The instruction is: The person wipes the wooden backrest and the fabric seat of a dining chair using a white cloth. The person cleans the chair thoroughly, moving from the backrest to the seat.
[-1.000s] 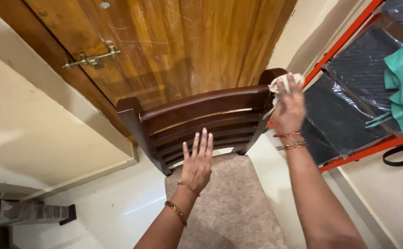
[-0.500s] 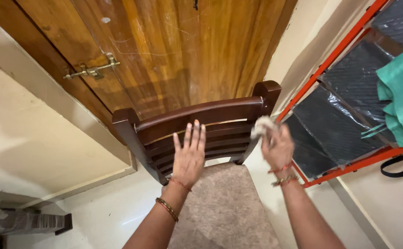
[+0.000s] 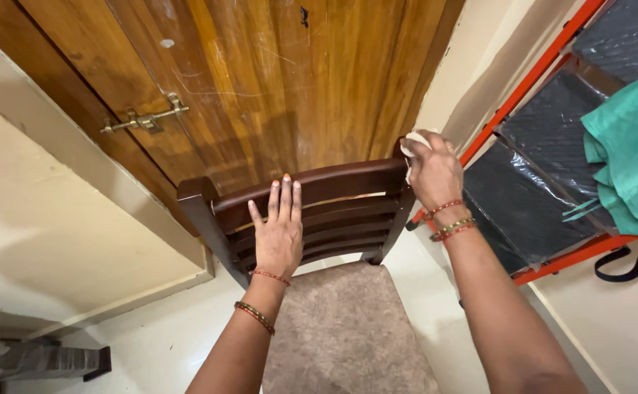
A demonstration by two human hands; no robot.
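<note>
The dark wooden chair (image 3: 319,211) stands on the pale floor (image 3: 151,350), just in front of the wooden door (image 3: 260,80). Its seat cushion (image 3: 348,328) is brown-grey. Beside it on the floor stands an orange-framed stepladder (image 3: 545,219).

Both forearms are bare, with no sleeves in view. The left hand (image 3: 279,233) has a thin red thread at the wrist and, nearer on the forearm, a beaded bangle in red and dark tones. The right hand (image 3: 434,171) has a red thread at the wrist and, just nearer, a pair of beaded bangles in red and green-gold. No rings show.
</note>
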